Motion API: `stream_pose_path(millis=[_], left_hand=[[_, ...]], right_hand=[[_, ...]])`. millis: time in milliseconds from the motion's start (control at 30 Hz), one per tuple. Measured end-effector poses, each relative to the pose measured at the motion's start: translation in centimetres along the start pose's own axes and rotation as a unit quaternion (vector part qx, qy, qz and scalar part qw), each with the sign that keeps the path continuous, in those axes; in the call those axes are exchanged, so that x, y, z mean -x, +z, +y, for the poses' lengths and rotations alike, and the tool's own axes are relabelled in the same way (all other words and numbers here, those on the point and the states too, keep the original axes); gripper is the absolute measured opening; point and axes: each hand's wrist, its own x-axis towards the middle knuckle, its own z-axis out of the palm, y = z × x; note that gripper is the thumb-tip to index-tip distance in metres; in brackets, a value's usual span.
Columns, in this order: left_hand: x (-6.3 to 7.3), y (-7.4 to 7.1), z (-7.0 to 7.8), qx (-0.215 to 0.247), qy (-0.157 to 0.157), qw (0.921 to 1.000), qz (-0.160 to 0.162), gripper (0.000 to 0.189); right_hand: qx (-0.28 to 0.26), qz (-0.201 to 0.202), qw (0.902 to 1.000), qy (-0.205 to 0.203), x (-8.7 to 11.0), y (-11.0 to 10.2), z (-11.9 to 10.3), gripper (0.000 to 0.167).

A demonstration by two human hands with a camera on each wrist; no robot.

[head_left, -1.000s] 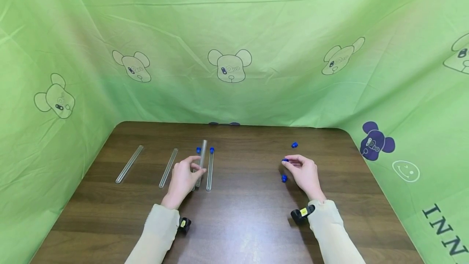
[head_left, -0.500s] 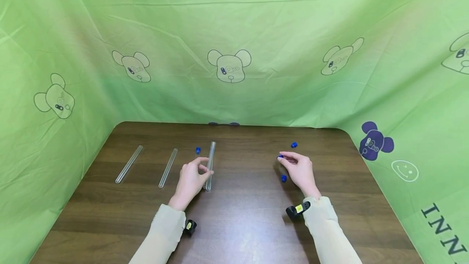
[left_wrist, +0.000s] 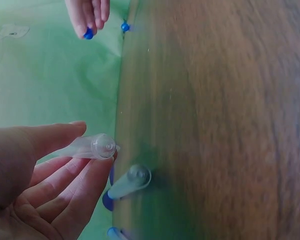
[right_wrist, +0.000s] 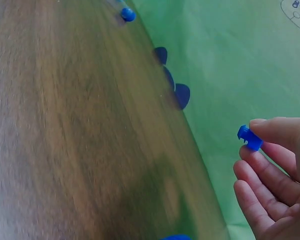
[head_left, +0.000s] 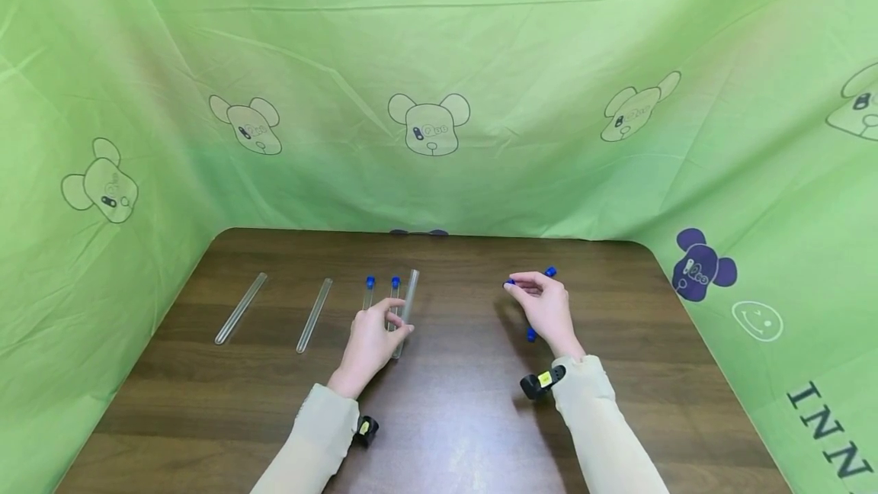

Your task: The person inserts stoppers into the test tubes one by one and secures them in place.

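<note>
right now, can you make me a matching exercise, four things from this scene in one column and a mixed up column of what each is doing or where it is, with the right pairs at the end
Column one
1. left hand
2. right hand
3. two farthest-left clear round-ended tubes
4. green printed cloth

Column two
A. hanging behind the brown wood-grain table
B. pinching a small blue cap
C. lying apart, uncapped
D. holding a clear slender tube

Right pairs: 1-D, 2-B, 3-C, 4-A

My head view faces forward, down over the worktop (head_left: 453,402); both wrist views, close to my hands (head_left: 370,341), share the green cloth (head_left: 439,36)
</note>
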Motion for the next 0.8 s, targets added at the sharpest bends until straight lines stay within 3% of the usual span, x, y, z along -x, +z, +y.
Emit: stream_pose_path(millis=[300,800], left_hand=[[0.1,0.8,0.7,0.024,0.009,0.9994,-0.024,0.038],[0.4,1.7,1.5,0.040,0.013,0.9987,-0.029,0.038]], right_hand=[[-0.031,-0.010,0.9994,0.011,0.0,1.1,-0.5,0.025],[-0.067,-0.030,0.9972,0.011,-0.2,2.9,-2.2,0.023]])
